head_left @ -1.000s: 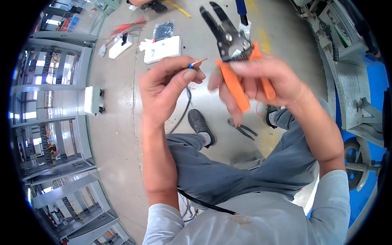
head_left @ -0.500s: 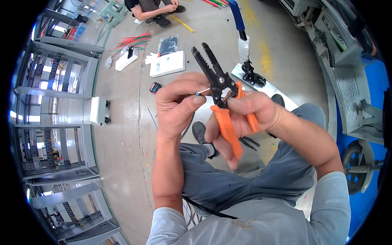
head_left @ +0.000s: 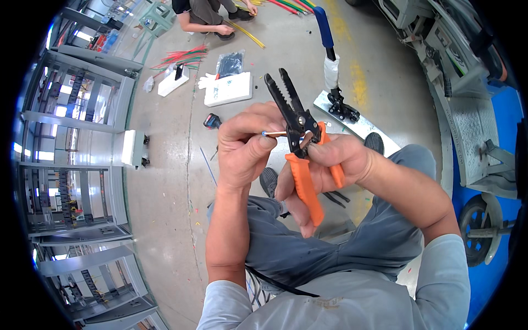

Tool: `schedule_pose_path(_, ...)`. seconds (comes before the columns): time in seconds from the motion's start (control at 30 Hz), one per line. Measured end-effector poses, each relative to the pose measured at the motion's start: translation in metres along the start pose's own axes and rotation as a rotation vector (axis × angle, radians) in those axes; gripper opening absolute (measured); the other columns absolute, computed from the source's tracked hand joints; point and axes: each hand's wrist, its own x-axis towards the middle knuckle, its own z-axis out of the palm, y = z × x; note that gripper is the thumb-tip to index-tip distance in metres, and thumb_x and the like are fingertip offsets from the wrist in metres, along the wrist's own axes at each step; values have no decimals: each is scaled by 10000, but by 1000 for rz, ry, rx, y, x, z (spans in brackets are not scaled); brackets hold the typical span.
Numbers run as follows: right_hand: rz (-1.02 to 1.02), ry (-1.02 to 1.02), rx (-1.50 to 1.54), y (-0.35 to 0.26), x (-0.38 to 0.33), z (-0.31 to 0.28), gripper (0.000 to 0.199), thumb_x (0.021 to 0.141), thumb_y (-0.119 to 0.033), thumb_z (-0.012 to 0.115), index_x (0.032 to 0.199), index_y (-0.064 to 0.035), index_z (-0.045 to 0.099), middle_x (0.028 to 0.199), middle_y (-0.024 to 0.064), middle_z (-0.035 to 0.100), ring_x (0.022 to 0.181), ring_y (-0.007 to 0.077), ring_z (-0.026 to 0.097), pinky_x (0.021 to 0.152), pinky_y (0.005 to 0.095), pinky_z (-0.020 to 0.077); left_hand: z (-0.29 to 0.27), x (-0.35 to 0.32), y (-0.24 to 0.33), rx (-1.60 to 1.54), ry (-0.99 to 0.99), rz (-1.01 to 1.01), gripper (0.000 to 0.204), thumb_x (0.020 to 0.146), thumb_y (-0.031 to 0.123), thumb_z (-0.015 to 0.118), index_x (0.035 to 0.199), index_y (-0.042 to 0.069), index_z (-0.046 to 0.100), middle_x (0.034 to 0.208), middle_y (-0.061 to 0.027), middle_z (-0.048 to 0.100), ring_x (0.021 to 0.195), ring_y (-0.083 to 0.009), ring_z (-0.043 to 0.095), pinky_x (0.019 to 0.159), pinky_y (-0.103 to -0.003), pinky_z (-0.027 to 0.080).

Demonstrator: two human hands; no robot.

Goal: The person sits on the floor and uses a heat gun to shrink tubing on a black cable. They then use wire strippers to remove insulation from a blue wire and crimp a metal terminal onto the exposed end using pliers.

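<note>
Wire (head_left: 273, 133) bridges left hand (head_left: 247, 148) and right hand's (head_left: 330, 165) stripper (head_left: 300, 143).

The person wears a light grey-blue long-sleeved shirt (head_left: 352, 300) with sleeves pushed up to the elbows, dark grey trousers (head_left: 308, 247), black shoes (head_left: 269, 180), and no gloves on the hands (head_left: 245, 146).

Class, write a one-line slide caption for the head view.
Seated person's right hand grips orange-handled wire strippers while the left hand feeds a thin wire into them.
</note>
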Motion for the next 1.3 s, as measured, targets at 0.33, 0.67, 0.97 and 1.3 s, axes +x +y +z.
schedule_pose_path(0.33,-19,-69,45,6,5,-2,792,1064,-580,428,1447,108,509,1182,344,668,1081,539,691,955,581,555,4,1,-5,8,-27,18,172,911,93,792,1054,2,761,1094,-133,711,1023,-256,660,868,-400,530)
schedule_pose_path(0.67,-50,3,17,5,8,5,745,1075,-551,447,1360,129,555,1087,348,687,997,510,730,885,533,613,8,1,18,394,-60,97,148,892,-25,761,1037,-47,741,1044,-172,746,944,-254,709,798,-355,559)
schedule_pose_path(0.97,19,27,-74,2,7,5,737,1056,-548,500,1296,141,604,1042,333,697,933,478,743,852,525,617,18,-1,35,654,-72,147,150,867,-41,766,1014,-46,736,963,-171,765,871,-262,750,749,-330,577)
schedule_pose_path(1.3,9,48,-102,2,7,6,736,1046,-546,531,1267,151,611,1041,329,695,927,478,741,842,561,619,22,-1,38,745,-67,186,162,847,-48,771,1007,-28,750,947,-148,768,847,-267,761,733,-321,585)
